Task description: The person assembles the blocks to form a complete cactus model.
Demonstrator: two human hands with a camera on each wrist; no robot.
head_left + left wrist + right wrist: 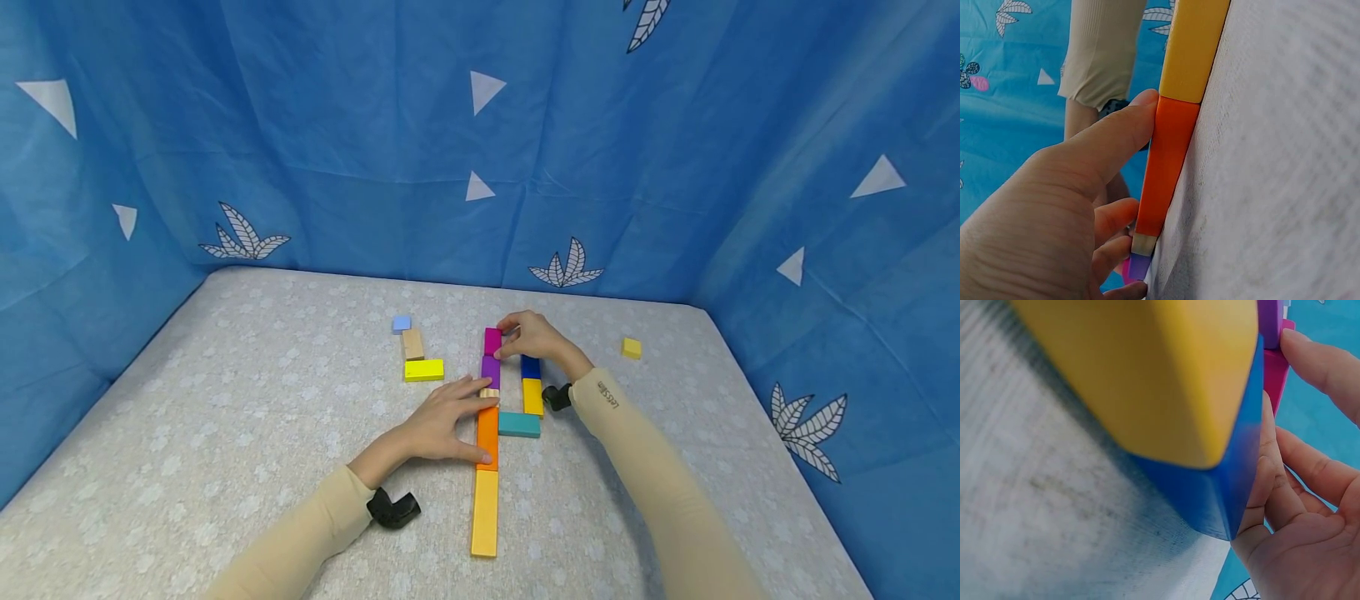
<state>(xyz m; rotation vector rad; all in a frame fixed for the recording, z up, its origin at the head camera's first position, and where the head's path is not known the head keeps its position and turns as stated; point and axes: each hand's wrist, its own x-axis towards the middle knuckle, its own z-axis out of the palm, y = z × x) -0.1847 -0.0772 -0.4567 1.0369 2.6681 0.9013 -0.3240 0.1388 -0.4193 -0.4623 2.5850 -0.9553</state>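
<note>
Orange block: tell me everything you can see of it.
The orange block is a plain, smooth, long bar, apparently painted wood, lying on the cloth in a row. Its near end meets a yellow block, its far end a pale block; a teal block adjoins its right side. The left hand touches it, thumb at the near end.

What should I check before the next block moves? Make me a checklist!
1. Is the left hand on the orange block? Ok: the thumb touches it.
2. Does the orange block meet the golden-yellow block? Ok: their ends touch.
3. Is the right hand pinching the magenta block? Cannot tell: it's right there, but the grip is unclear.
4. Is the dark blue block end to end with a yellow block? Ok.
5. Is the small yellow block joined up? Not ok: it lies apart.
</note>
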